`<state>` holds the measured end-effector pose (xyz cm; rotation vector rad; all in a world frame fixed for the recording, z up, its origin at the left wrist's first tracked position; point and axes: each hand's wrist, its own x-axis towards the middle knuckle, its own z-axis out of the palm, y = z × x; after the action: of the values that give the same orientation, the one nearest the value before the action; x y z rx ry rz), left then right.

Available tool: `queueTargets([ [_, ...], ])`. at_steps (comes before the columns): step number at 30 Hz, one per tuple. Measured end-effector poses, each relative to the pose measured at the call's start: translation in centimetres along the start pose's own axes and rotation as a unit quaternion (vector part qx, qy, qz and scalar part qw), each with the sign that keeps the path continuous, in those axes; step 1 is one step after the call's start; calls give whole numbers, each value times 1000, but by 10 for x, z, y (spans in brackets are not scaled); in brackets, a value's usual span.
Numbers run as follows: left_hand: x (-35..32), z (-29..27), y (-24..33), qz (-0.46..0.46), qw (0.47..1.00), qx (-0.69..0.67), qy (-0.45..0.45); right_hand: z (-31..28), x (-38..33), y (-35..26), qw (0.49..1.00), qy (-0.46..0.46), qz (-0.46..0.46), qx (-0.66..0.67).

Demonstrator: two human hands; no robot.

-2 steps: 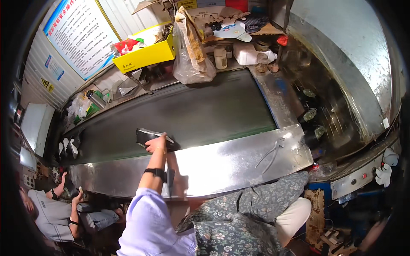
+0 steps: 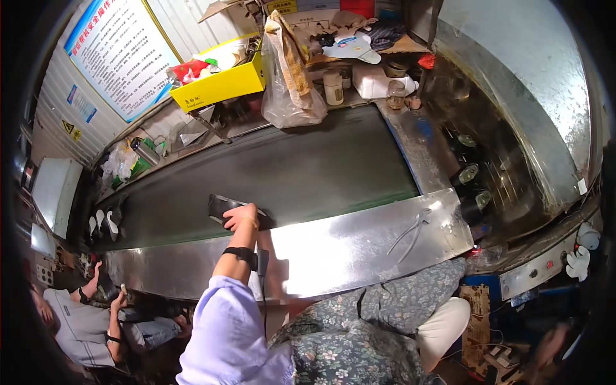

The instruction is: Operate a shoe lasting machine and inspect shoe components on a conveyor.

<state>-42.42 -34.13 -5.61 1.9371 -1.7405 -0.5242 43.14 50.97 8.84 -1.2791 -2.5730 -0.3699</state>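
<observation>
My left hand [image 2: 242, 217] reaches across the metal ledge with its fingers bent over a black shoe [image 2: 221, 206]. That shoe lies on the near side of a dark green conveyor belt [image 2: 301, 167], and my hand covers part of it. A black band with a small box sits on my left forearm. My right hand does not show clearly; a blurred limb [image 2: 552, 343] appears at the lower right, and I cannot tell whose it is. On the shiny metal ledge [image 2: 333, 247], right of my arm, lie long-handled pincers [image 2: 421, 219].
Black shoes with white insoles [image 2: 110, 221] stand at the belt's left end. Behind the belt are a yellow box [image 2: 221, 86], a hanging plastic bag [image 2: 292, 109] and a jar [image 2: 395, 96]. A co-worker [image 2: 80, 324] sits at the lower left, holding a dark thing.
My left hand has shifted slightly right over the shoe, and its wrist has turned a little. The whole view has moved slightly. The blurred limb at the lower right has moved left.
</observation>
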Motion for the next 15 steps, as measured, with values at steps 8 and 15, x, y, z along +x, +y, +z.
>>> queueTargets([
  [8, -122, -170, -14, 121, 518, -141, -835, 49, -117, -347, 875, -43, 93, 473],
  [15, -255, -315, -121, 313, 194, -113, -923, -100, 16, -495, 706, -174, -43, 685],
])
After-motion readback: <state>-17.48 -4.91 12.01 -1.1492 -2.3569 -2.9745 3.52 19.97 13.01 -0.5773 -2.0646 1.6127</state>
